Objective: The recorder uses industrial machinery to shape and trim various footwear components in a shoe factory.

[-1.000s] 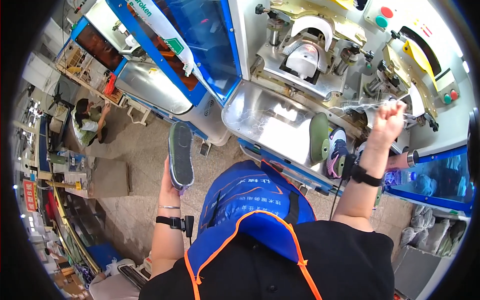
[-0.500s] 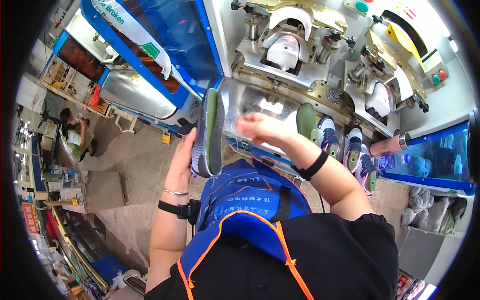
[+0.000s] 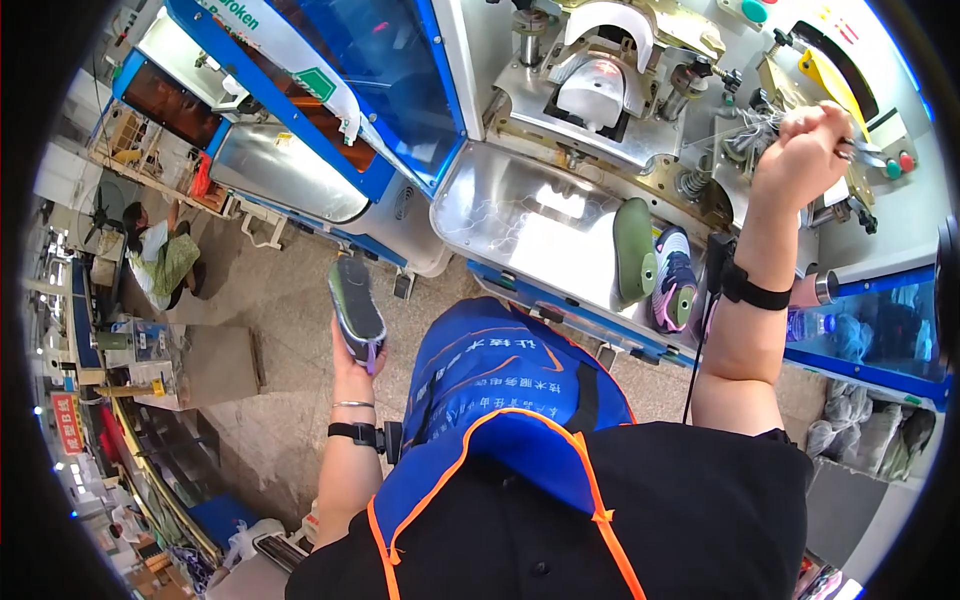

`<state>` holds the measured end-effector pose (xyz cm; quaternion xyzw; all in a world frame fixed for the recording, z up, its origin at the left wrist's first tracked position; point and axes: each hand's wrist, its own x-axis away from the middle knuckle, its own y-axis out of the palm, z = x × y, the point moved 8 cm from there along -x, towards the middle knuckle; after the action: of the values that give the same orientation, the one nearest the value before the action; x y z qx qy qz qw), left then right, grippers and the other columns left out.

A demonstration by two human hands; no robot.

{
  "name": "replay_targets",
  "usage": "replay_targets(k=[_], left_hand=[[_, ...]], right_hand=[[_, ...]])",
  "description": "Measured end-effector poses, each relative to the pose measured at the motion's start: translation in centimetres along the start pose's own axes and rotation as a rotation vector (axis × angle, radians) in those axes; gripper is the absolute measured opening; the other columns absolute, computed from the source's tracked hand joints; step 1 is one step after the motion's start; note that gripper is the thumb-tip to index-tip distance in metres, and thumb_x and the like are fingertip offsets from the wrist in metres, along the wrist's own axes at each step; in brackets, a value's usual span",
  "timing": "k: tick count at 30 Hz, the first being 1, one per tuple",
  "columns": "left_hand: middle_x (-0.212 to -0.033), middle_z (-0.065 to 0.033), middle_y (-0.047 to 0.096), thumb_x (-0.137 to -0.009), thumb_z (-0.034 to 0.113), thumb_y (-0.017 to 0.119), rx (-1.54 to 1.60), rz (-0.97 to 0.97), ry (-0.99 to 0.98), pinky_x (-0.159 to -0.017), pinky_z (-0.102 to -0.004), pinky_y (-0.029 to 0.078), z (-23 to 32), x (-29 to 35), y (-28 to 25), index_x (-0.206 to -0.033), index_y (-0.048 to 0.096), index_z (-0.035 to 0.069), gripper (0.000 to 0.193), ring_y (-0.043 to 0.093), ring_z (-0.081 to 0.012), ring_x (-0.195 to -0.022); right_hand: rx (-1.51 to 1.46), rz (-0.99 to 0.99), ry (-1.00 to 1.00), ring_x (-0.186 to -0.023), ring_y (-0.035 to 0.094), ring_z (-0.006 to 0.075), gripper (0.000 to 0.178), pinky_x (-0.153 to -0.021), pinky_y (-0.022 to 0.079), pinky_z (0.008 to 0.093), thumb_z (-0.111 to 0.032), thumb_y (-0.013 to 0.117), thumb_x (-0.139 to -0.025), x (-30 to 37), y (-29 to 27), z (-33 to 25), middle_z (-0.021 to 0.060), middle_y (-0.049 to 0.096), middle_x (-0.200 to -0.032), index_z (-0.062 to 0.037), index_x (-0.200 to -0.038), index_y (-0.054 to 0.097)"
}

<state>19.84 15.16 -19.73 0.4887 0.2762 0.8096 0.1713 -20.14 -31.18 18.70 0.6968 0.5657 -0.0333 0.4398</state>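
My left hand [image 3: 352, 362] grips a shoe upper [image 3: 358, 305] by its heel end, low at the left, its dark grey underside facing up and a green edge showing. My right hand [image 3: 808, 160] is raised over the right-hand pressing station, its fingers curled into a fist. A thin grey metallic piece [image 3: 868, 155] sticks out beside the fist, and pale strands show on its other side; what the fingers hold cannot be made out. On the metal tray, a green shoe last [image 3: 633, 250] lies beside a navy and pink shoe upper [image 3: 675, 282].
Another pressing station with a silver toe mould [image 3: 592, 98] stands behind the metal tray [image 3: 480, 200]. A blue-framed door [image 3: 370, 85] is at the upper left. A pink flask [image 3: 812, 290] and a water bottle [image 3: 808, 324] stand at the right. Another person [image 3: 160, 255] sits at the far left.
My left hand has lowered the shoe upper to the left, away from the tray, and turned its underside up. My right hand has moved right and up to the right-hand station and closed.
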Motion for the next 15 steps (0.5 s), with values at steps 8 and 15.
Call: replay_targets(k=[8, 15], left_hand=[[-0.092, -0.0002, 0.07, -0.086, 0.046, 0.064, 0.192, 0.125, 0.266, -0.063, -0.0321, 0.058, 6.9, 0.1, -4.1, -0.101, 0.066, 0.016, 0.034, 0.068, -0.0193, -0.076], [-0.097, -0.0094, 0.071, -0.089, 0.054, 0.053, 0.063, -0.102, 0.212, -0.062, -0.0351, 0.058, 3.1, 3.1, 4.4, -0.108, 0.066, 0.011, 0.049, 0.069, -0.0254, -0.078]], right_hand=[[0.161, 0.089, -0.154, -0.052, 0.039, 0.0091, 0.014, -0.046, 0.031, 0.0234, -0.012, 0.048, -0.097, -3.9, -1.1, -1.7, 0.0022, 0.048, -0.066, -0.0029, -0.089, 0.056], [0.781, -1.52, 0.617, -0.067, 0.058, 0.0233, 0.026, -0.067, 0.049, 0.0357, -0.023, 0.05, -0.093, 20.4, 9.4, 13.2, 0.0118, 0.062, -0.074, -0.0058, -0.093, 0.069]])
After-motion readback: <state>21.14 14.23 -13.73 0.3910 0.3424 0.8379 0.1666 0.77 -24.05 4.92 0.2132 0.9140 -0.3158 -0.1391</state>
